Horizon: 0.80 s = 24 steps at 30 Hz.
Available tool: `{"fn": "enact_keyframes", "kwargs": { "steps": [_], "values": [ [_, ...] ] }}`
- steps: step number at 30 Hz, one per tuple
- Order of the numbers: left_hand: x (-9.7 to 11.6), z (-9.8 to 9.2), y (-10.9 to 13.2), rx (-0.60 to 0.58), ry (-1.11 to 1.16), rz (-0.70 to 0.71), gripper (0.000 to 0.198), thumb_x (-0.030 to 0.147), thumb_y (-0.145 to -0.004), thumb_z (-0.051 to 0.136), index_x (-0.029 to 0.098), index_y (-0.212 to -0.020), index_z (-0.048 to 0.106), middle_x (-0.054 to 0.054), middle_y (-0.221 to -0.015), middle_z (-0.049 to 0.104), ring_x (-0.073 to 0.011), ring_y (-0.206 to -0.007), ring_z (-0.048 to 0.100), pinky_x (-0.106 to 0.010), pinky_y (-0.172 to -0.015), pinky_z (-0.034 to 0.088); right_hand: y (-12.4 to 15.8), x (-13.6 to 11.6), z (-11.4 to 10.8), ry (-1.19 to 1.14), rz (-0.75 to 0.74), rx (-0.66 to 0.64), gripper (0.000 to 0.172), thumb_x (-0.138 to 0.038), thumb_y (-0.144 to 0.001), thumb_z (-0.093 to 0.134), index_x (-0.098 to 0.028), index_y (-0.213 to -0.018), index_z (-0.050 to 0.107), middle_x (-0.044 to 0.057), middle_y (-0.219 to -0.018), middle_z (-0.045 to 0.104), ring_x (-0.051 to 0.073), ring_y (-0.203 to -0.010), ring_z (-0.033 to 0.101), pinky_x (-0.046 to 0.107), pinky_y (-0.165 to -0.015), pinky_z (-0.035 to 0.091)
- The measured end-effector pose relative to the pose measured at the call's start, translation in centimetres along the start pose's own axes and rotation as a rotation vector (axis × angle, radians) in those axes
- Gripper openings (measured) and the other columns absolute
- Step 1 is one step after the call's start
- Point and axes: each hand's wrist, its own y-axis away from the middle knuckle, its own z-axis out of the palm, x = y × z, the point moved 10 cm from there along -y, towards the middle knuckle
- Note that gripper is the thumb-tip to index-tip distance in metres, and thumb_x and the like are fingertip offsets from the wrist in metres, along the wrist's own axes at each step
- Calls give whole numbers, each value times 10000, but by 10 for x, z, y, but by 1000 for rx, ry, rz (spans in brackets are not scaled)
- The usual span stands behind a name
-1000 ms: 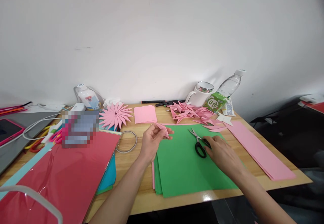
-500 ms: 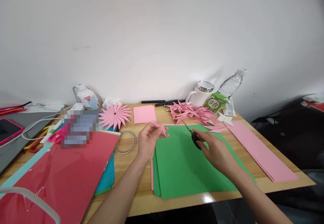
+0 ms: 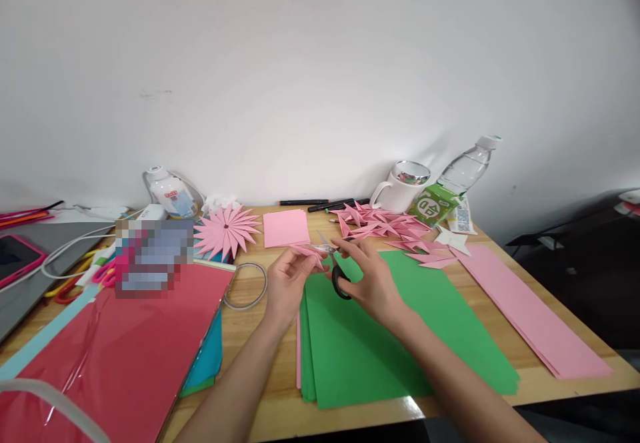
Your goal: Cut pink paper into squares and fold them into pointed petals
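Note:
My left hand [image 3: 290,279] pinches a small folded piece of pink paper [image 3: 311,253] above the near-left part of the green paper stack. In my right hand [image 3: 371,276] are black-handled scissors [image 3: 340,281], with fingers in the handle loops. The blades stand apart, right at the edge of the folded pink paper; whether they touch it I cannot tell. Under both hands lies the green paper [image 3: 390,356]. Behind them sit a stack of pink paper squares [image 3: 286,227] and a heap of pointed pink folded pieces [image 3: 370,221].
A pink pleated rosette [image 3: 227,227] and a tape roll [image 3: 245,286] are to the left, beside red paper [image 3: 115,343] in a clear sleeve. A white mug [image 3: 403,186], green carton [image 3: 434,204] and water bottle [image 3: 467,166] stand at the back right. Pink strips [image 3: 535,316] lie rightmost.
My right hand has moved left with the scissors, from over the green paper up to the folded pink paper. The scissors have opened. My left hand stays nearly in place.

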Motion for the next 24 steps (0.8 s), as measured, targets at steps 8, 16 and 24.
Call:
{"fn": "enact_keyframes", "kwargs": {
  "steps": [8, 16, 24],
  "values": [
    [4, -2, 1, 60, -94, -2, 135, 279, -720, 699, 167, -786, 662, -27, -798, 698, -162, -726, 657, -287, -700, 546, 12, 1, 16, -50, 18, -48, 444, -220, -760, 635, -225, -1193, 535, 64, -984, 549, 219, -896, 562, 349, -790, 467],
    [8, -2, 0, 55, -140, 4, 101, 263, -720, 691, 173, -759, 665, -8, -734, 690, -150, -671, 651, -267, -667, 544, 16, 5, 16, -39, 22, -5, 404, -212, -782, 607, -248, -1183, 578, 52, -917, 554, 189, -796, 562, 311, -701, 480],
    [9, -3, 0, 48, -190, -1, 95, 266, -726, 684, 175, -753, 676, -11, -697, 683, -149, -634, 632, -259, -642, 521, 18, 6, 15, 47, -19, 20, 402, -175, -789, 556, -254, -1180, 609, 58, -900, 557, 177, -752, 558, 290, -664, 477]
  ]
}}
